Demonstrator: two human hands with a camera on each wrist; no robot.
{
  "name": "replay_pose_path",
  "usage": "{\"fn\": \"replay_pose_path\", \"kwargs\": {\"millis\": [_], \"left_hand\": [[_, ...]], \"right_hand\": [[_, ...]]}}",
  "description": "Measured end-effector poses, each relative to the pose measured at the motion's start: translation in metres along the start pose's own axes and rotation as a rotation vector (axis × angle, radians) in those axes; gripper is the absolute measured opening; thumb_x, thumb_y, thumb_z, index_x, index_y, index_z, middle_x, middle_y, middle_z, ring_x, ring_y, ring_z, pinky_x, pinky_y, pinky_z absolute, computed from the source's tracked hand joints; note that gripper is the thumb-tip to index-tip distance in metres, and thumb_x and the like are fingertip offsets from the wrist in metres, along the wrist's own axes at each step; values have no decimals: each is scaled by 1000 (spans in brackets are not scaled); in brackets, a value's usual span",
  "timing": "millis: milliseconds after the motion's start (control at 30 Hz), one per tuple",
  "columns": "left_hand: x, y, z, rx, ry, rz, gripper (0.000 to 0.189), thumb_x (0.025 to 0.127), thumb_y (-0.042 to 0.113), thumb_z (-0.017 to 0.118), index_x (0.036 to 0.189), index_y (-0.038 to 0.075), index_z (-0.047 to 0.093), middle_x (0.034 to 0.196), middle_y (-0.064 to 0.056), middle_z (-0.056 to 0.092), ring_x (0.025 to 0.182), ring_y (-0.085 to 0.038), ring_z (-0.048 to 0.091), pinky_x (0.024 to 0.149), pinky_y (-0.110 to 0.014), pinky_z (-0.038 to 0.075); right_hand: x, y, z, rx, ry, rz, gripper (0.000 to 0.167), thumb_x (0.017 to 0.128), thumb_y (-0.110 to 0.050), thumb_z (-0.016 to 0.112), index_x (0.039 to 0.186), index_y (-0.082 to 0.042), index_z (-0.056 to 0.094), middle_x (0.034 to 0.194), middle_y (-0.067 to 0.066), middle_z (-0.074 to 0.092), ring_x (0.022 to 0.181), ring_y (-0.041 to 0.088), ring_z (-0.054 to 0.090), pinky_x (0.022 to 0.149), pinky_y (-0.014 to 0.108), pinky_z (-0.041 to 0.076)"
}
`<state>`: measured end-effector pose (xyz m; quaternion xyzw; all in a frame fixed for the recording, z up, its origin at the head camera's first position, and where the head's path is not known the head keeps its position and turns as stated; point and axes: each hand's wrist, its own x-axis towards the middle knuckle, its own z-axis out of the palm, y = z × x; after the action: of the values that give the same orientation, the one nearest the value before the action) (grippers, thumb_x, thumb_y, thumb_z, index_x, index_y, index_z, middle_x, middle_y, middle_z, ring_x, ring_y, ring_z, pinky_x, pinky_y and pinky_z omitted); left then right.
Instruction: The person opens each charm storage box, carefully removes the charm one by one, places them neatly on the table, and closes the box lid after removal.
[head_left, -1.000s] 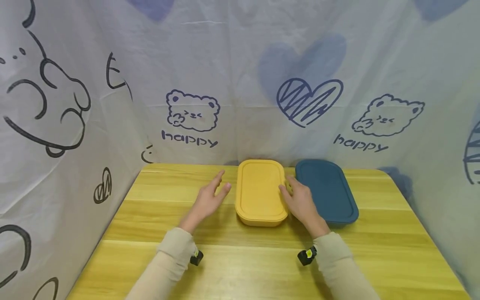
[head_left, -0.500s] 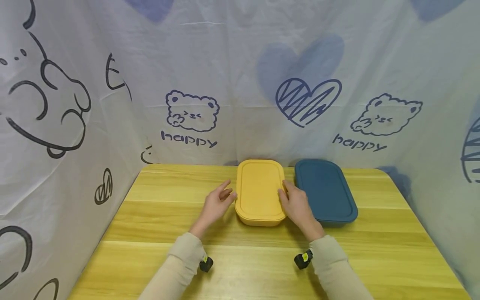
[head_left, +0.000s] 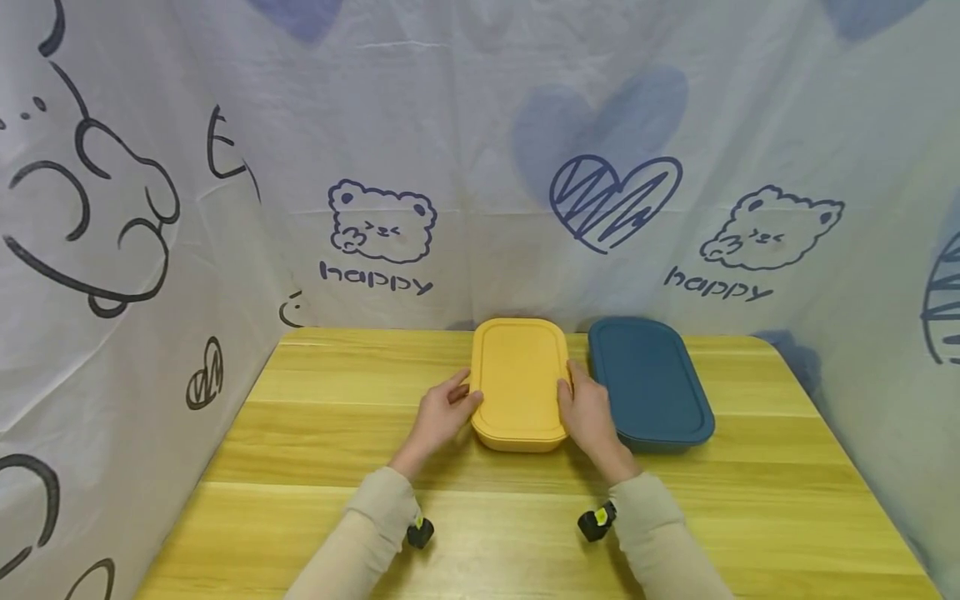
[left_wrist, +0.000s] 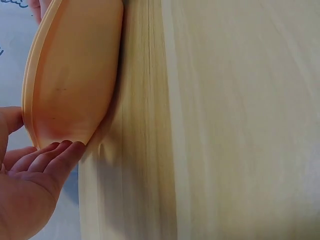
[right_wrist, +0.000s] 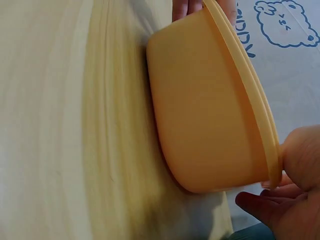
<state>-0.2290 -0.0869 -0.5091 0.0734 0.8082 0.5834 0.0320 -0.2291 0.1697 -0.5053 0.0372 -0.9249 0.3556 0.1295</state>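
A yellow lidded food container point(head_left: 521, 383) rests on the wooden table, its narrow end toward me. On its left side my left hand point(head_left: 444, 411) holds it, thumb at the lid's rim and fingertips against the side wall, as the left wrist view shows. My right hand point(head_left: 588, 410) grips the opposite side. In the right wrist view the thumb of the right hand point(right_wrist: 295, 185) presses the lid's edge, with fingers bent below the rim. The lid is on the container. Close to the right hand lies a blue lidded food container point(head_left: 651, 379).
The wooden table point(head_left: 495, 517) ends at the back against a white curtain point(head_left: 495, 150) printed with bears and hearts. More curtain hangs at both sides. A small black camera is worn on each wrist.
My left hand has moved right, from beside the yellow container onto its left edge. My right hand has closed in on its right edge. Both containers have stayed in place.
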Motion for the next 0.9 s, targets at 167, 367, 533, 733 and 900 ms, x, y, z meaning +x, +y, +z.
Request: {"fn": "replay_pose_path", "kwargs": {"millis": [167,367,533,733,900], "left_hand": [[0,0,1,7,1,-3,57,105,20,67,156,1,49,145,-31,61,136,-41,61,103,-46,58],[1,-1,2,-9,10,-34,55,105,19,66,153,-3,51,145,-30,60,137,-40,61,105,-43,57],[1,-1,3,-1,18,-43,54,106,19,65,152,-5,52,144,-30,61,137,-40,61,106,-43,56],[1,-1,3,-8,21,-57,54,105,19,67,152,-4,53,145,-29,61,138,-39,60,107,-44,56],[1,-3,3,-20,25,-73,54,104,20,67,151,-2,54,145,-27,62,138,-37,61,106,-42,56]], "right_hand": [[-3,-1,3,60,-18,83,53,110,-18,51,155,10,43,146,34,58,129,50,62,105,61,53],[-4,0,4,116,-27,137,53,111,-19,50,157,5,43,140,31,64,123,47,67,100,58,56],[-4,-1,2,105,-47,150,52,111,-21,49,157,4,44,134,32,67,119,48,68,99,60,55],[-4,-3,-2,92,-106,183,59,112,-24,46,160,8,36,145,34,58,133,51,58,110,61,49],[-3,-3,-3,84,-125,176,56,112,-24,46,158,8,41,139,34,63,125,50,64,104,60,52]]}}
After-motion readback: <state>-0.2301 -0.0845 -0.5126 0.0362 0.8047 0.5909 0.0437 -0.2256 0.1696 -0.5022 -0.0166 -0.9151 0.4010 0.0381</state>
